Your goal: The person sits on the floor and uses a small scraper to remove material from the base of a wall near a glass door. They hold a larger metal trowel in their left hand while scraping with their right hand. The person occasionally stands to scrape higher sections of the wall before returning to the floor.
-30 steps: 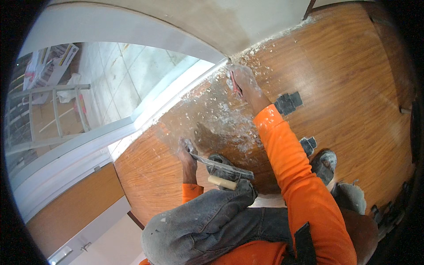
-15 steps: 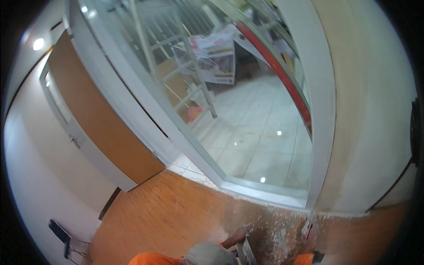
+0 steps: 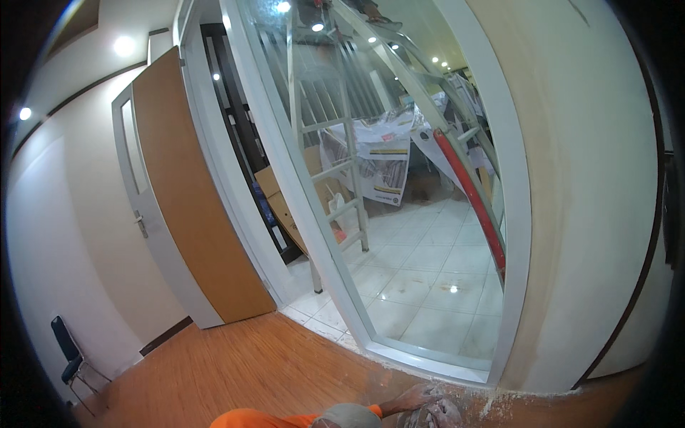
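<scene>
At the lower edge, my left hand point(image 3: 415, 399) reaches right from an orange sleeve point(image 3: 257, 419), past a rounded grey shape point(image 3: 347, 415) that looks like my knee. Its fingers are bent and whitened by dust. My right hand point(image 3: 445, 412), also dusty and closed, is close against it, partly cut off by the picture's edge. What either hand holds is hidden. Both are low over the wood-look floor point(image 3: 235, 357), near the bottom of a white-framed glass panel point(image 3: 428, 362). White crumbs and dust point(image 3: 492, 405) lie beside them.
Behind the glass, an aluminium ladder point(image 3: 351, 171) and a red-railed ladder point(image 3: 467, 185) stand on white tiles point(image 3: 421, 292). Printed sheets point(image 3: 367, 160) hang beyond. A brown door point(image 3: 193, 207) stands ajar at left, with a dark chair point(image 3: 68, 349) by the wall. A cream wall point(image 3: 585, 214) rises at right.
The view has tilted upward, so the floor and hands appear lower. My hands are now close together. A flat metal blade by my left hand and a pinkish-red item near the frame corner no longer show.
</scene>
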`<state>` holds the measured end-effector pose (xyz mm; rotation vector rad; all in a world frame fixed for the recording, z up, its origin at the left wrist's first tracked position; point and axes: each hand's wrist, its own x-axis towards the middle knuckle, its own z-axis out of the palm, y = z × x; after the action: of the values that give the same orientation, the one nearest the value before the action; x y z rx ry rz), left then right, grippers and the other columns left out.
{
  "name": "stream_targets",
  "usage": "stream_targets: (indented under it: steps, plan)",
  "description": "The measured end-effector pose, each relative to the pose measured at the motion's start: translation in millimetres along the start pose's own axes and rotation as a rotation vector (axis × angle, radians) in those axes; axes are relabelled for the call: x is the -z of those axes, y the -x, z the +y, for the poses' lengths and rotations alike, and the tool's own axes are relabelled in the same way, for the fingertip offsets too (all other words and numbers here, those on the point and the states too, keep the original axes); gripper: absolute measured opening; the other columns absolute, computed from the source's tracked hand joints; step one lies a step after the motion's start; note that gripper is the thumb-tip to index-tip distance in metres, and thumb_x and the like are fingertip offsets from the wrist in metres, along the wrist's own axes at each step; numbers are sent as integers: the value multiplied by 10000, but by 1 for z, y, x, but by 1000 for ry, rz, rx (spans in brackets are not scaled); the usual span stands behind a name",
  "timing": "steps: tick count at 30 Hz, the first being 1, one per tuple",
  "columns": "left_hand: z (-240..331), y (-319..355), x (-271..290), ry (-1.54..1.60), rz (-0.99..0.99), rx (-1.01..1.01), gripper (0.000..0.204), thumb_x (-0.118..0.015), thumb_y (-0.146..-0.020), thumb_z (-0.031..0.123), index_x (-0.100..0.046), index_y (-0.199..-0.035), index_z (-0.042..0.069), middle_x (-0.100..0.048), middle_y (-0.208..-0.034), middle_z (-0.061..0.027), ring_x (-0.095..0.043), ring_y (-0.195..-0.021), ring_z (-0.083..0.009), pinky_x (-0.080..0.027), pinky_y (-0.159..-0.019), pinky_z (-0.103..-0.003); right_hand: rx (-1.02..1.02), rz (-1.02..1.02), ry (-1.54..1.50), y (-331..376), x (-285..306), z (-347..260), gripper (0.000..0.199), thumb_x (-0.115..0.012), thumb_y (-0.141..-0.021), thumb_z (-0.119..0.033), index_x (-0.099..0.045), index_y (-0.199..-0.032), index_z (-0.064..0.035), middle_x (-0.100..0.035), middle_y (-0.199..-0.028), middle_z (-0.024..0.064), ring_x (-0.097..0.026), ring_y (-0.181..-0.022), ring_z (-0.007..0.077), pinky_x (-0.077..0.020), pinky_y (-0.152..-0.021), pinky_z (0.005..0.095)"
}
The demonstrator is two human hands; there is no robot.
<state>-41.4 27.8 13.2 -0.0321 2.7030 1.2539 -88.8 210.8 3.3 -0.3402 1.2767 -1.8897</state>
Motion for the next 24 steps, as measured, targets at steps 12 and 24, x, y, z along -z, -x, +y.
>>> stream_targets:
  steps: [12,24]
  plan:
    - [-75,78,-6,65,95,240,415,-594,-989,397,-632,-1218,52,-665,-1113,-173,-616,-1057,-256,-464,-933,-417,-179,-218,273,44,-2,-36,419,-538,-1014,-528,-614,-1039,-117,-586,-766,-10,-586,-659,108,-498,-583,263]
    - [-104,49,10,164,350,478,418,-456,-1054,408,-654,-911,68,-555,-753,-24,-516,-706,-158,-430,-641,-352,135,296,-232,68,69,-25,369,-462,-1067,-463,-536,-1054,-101,-526,-624,11,-459,-428,106,-358,-368,263]
